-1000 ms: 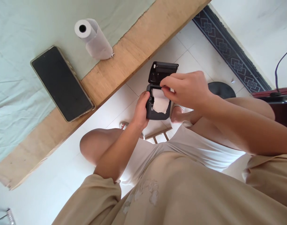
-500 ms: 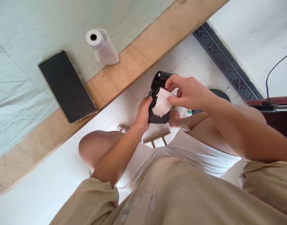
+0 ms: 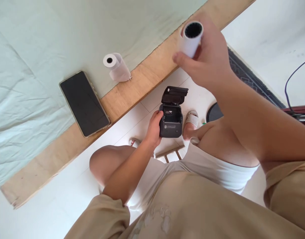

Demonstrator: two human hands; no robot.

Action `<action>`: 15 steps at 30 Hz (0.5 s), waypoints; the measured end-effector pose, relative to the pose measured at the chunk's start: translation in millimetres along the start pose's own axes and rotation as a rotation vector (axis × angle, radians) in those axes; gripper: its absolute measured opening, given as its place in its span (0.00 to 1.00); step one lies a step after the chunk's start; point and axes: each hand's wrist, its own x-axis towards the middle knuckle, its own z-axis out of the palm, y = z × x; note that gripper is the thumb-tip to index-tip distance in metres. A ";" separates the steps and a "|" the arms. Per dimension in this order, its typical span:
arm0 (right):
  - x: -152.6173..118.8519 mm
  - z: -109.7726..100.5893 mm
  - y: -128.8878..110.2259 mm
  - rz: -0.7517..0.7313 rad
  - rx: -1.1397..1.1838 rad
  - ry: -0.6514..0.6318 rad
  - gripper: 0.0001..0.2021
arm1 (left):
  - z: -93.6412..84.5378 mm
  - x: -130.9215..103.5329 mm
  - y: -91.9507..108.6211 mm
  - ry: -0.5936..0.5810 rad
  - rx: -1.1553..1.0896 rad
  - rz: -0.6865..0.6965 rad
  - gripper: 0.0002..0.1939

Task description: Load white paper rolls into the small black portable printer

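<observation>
My left hand [image 3: 154, 129] grips a small black receipt printer [image 3: 170, 130] by its left side, below the table edge. The printer's lid stands up, and its paper bay holds no roll. Raised over the table's edge, my right hand [image 3: 209, 53] closes round a white paper roll [image 3: 189, 44] with a wide dark core facing up. Another paper roll [image 3: 119, 68], with a small black core and a loose torn end, stands upright on the table.
A dark-screened phone [image 3: 84, 103] in a clear case lies over the wooden edge [image 3: 142, 84] of the table. Pale green cloth [image 3: 55, 36] covers the tabletop. At the right, a black cable [image 3: 289, 78] hangs near a dark red surface. My legs sit under the table edge.
My right hand has lifted the paper roll out of the printer and carried it up over the table edge. The left hand still holds the opened printer. The view has shifted slightly.
</observation>
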 end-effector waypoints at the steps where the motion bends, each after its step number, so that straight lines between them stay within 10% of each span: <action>1: 8.2 -0.1 -3.5 -0.037 -0.019 0.039 0.10 | -1.0 -1.5 0.3 0.002 0.006 -0.002 0.23; 10: 39.2 19.6 -14.2 0.069 -0.239 0.012 0.24 | -12.6 -4.4 2.3 0.015 -0.016 0.004 0.26; 15: 42.5 23.0 2.6 -0.216 -0.105 0.338 0.26 | -11.4 -7.5 2.3 0.017 -0.046 0.014 0.27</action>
